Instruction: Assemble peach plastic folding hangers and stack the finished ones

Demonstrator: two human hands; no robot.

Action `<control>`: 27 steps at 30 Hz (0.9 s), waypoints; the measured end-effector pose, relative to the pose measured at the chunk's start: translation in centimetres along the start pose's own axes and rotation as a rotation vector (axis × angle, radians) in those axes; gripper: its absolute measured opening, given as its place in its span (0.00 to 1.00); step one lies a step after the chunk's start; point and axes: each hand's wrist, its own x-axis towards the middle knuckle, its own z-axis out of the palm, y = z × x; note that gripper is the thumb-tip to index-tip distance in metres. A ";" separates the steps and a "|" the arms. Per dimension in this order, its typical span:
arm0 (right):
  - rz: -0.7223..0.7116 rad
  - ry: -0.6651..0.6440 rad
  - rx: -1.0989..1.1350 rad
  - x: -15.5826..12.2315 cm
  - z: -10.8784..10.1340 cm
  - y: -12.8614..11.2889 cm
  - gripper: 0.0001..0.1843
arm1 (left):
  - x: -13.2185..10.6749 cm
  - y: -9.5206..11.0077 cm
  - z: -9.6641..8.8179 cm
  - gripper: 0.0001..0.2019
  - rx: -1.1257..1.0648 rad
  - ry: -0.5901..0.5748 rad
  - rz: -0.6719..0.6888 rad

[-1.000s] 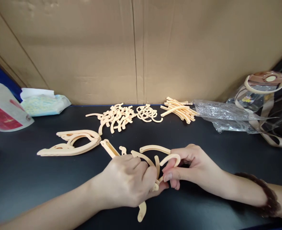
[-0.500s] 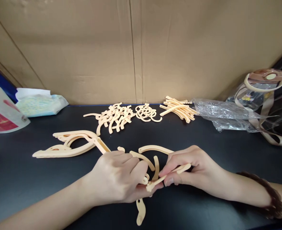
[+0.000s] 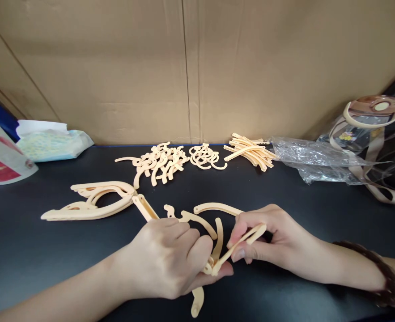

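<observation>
My left hand is closed around a cream plastic hanger arm, its far end sticking out past the knuckles. In my right hand, thumb and fingers pinch a second slim cream piece, a hanger arm. Both pieces meet at a small round joint by my left thumb; whether they are locked together I cannot tell. Just beyond the hands lie loose curved parts and a longer curved arm. A short hooked part pokes out below my left hand, partly covered by it.
Folded hangers rest at the left. Farther back are a heap of short curved parts, a heap of hooks and a stack of long arms. Clear plastic bags, a bottle, tissues and a cup stand around.
The held pieces' ends have come together at my left thumb, and the right-hand piece now tilts more steeply. My left hand has shifted slightly right and down.
</observation>
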 end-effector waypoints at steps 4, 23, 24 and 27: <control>0.024 -0.043 -0.030 -0.2 0.0 -0.3 0.07 | 0.2 0.0 -0.1 0.21 -0.016 -0.033 0.034; 0.084 0.010 -0.199 -0.4 0.9 -0.3 0.13 | 1.5 0.5 -0.5 0.16 0.121 -0.083 0.008; 0.092 0.015 -0.195 -0.4 0.9 -0.3 0.13 | 1.5 0.5 -0.6 0.16 0.132 -0.090 -0.001; 0.102 0.028 -0.183 -0.4 0.8 -0.1 0.14 | 1.6 0.6 -0.5 0.16 0.165 -0.096 -0.015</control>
